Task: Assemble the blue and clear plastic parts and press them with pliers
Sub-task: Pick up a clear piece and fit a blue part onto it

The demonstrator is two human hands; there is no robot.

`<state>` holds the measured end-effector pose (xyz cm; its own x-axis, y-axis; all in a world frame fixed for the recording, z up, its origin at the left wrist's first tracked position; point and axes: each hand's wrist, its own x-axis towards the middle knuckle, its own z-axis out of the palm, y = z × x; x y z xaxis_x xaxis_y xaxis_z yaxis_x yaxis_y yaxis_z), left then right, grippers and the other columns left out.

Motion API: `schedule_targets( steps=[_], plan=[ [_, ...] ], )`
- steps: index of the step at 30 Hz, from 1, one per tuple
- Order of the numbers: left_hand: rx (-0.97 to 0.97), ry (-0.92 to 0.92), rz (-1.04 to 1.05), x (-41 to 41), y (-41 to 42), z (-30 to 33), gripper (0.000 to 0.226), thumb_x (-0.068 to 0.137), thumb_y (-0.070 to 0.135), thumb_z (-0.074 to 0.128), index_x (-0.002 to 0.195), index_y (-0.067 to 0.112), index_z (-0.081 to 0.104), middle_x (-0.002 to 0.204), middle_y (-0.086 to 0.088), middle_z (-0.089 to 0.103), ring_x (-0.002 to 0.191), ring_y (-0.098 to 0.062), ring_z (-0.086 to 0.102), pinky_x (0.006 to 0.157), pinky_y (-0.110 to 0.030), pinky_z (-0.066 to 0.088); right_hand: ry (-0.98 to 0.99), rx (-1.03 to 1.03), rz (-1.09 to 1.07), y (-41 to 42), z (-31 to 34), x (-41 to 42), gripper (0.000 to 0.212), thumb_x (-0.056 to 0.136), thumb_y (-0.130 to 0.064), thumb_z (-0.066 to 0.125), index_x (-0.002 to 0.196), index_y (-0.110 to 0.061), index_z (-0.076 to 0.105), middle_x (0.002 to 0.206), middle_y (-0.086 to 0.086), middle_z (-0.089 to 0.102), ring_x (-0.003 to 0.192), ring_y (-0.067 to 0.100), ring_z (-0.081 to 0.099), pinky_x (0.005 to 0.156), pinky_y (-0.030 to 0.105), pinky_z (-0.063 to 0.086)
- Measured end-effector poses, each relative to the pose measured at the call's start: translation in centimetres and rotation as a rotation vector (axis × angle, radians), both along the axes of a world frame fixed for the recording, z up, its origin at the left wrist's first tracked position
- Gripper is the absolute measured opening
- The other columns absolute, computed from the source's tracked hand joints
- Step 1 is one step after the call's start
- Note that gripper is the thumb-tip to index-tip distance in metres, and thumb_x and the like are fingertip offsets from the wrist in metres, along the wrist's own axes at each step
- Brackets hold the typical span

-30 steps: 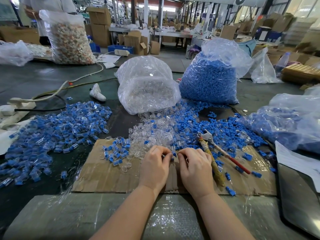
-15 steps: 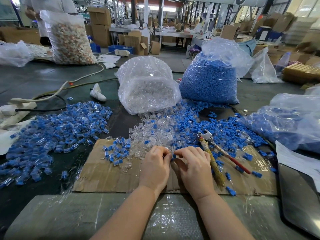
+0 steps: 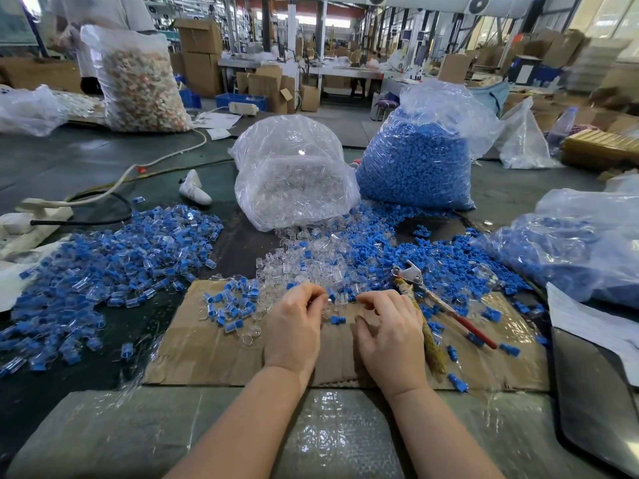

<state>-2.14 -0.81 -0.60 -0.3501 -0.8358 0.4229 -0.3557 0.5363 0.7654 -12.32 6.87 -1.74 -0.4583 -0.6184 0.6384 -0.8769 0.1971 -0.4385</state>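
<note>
At lower centre, above the cardboard (image 3: 207, 350), the left hand (image 3: 294, 335) seemingly pinches a clear part (image 3: 330, 299) for mating, the right hand (image 3: 389, 335) curls empty, pliers (image 3: 439, 302) waiting just right.

A large factory hall stretches back, with stacked cardboard boxes (image 3: 200, 46), a long workbench (image 3: 311, 72), support columns, and what seem bright windows (image 3: 608, 22) at right.

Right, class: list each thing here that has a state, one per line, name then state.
Left hand: pinching a clear part.
Right hand: fingers curled, holding nothing visible.
Pliers: lying unused on the cardboard.
Bag of clear parts: mouth open, spilling.
Bag of blue parts: upright, full.
</note>
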Motion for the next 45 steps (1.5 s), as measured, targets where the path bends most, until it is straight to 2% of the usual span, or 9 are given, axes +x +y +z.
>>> schedule_targets(
  steps=[4, 8, 20, 24, 29, 32, 38, 41, 45],
  plan=[
    [-0.041, -0.031, 0.126, 1.0, -1.7, 0.7, 0.018, 0.089, 0.017, 0.057, 0.104, 0.012, 0.067, 0.091, 0.001, 0.065, 0.081, -0.008, 0.055, 0.068, -0.012, 0.041, -0.008, 0.013, 0.002, 0.1, 0.1, 0.0, 0.027, 0.064, 0.004, 0.074, 0.085, -0.01, 0.065, 0.081, 0.002, 0.06, 0.078, 0.028, 0.057, 0.072, 0.041, 0.043],
    [-0.077, -0.172, 0.302, 2.3, -3.7, 0.7, 0.021, 0.093, 0.02, 0.053, 0.109, 0.017, 0.066, 0.1, -0.002, 0.065, 0.091, -0.019, 0.054, 0.086, -0.035, 0.042, -0.018, 0.024, -0.014, 0.1, 0.2, 0.0, 0.024, 0.066, 0.006, 0.071, 0.083, -0.01, 0.065, 0.081, 0.003, 0.06, 0.078, 0.028, 0.057, 0.073, 0.042, 0.044],
    [-0.075, -0.516, 0.493, 3.9, -6.3, 0.3, 0.026, 0.096, 0.025, 0.046, 0.115, 0.032, 0.063, 0.11, 0.002, 0.057, 0.105, -0.022, 0.041, 0.088, -0.037, 0.028, 0.03, 0.105, -0.015, 0.0, 0.0, 0.2, 0.023, 0.066, 0.003, 0.073, 0.081, -0.014, 0.066, 0.081, -0.001, 0.061, 0.077, 0.022, 0.056, 0.07, 0.032, 0.038],
    [-0.107, -0.396, 0.35, 2.8, -5.2, 0.3, 0.025, 0.093, 0.024, 0.054, 0.116, 0.025, 0.062, 0.11, 0.003, 0.054, 0.104, -0.018, 0.039, 0.091, -0.032, 0.03, 0.056, 0.119, 0.02, -0.2, -0.1, 0.2, 0.02, 0.07, -0.005, 0.076, 0.085, -0.016, 0.069, 0.084, -0.002, 0.063, 0.079, 0.023, 0.058, 0.07, 0.033, 0.039],
    [-0.124, -0.201, 0.016, 0.3, -2.1, 0.0, 0.017, 0.09, 0.013, 0.058, 0.104, 0.015, 0.068, 0.094, 0.008, 0.053, 0.09, -0.007, 0.044, 0.074, -0.013, 0.029, 0.205, 0.211, 0.099, -0.5, -0.3, 0.3, 0.019, 0.076, -0.024, 0.076, 0.095, -0.026, 0.074, 0.091, -0.007, 0.068, 0.08, 0.022, 0.061, 0.068, 0.039, 0.047],
    [-0.09, -0.214, -0.06, -0.8, -1.2, -0.6, 0.019, 0.092, 0.013, 0.055, 0.106, 0.015, 0.067, 0.099, 0.003, 0.057, 0.093, -0.013, 0.051, 0.079, -0.017, 0.036, 0.221, 0.23, 0.081, -0.6, -0.5, 0.3, 0.016, 0.073, -0.02, 0.078, 0.086, -0.028, 0.073, 0.085, -0.01, 0.067, 0.075, 0.021, 0.06, 0.066, 0.036, 0.046],
    [-0.121, -0.259, -0.133, -1.6, -0.4, -1.1, 0.033, 0.094, 0.017, 0.051, 0.127, 0.014, 0.056, 0.108, 0.003, 0.051, 0.097, -0.005, 0.037, 0.085, -0.007, 0.021, 0.103, 0.271, -0.026, -0.6, -0.7, 0.1, 0.014, 0.078, -0.008, 0.071, 0.082, -0.02, 0.067, 0.077, -0.004, 0.062, 0.074, 0.022, 0.057, 0.069, 0.031, 0.038],
    [-0.14, -0.289, -0.154, -1.5, -0.3, -1.3, 0.036, 0.095, 0.021, 0.049, 0.13, 0.016, 0.053, 0.11, 0.005, 0.047, 0.104, -0.005, 0.037, 0.09, -0.008, 0.02, 0.022, 0.28, -0.059, -0.5, -0.8, -0.2, 0.009, 0.085, -0.009, 0.062, 0.089, -0.016, 0.065, 0.086, -0.001, 0.063, 0.084, 0.023, 0.056, 0.073, 0.033, 0.038],
    [-0.148, -0.281, -0.175, -1.4, -0.2, -1.4, 0.029, 0.092, 0.02, 0.056, 0.119, 0.015, 0.06, 0.106, 0.006, 0.049, 0.104, -0.007, 0.044, 0.091, -0.01, 0.026, 0.004, 0.31, -0.073, -0.6, -0.9, -0.4, 0.027, 0.085, -0.005, 0.059, 0.11, -0.014, 0.065, 0.097, 0.003, 0.062, 0.094, 0.025, 0.054, 0.082, 0.035, 0.04]
  ],
)
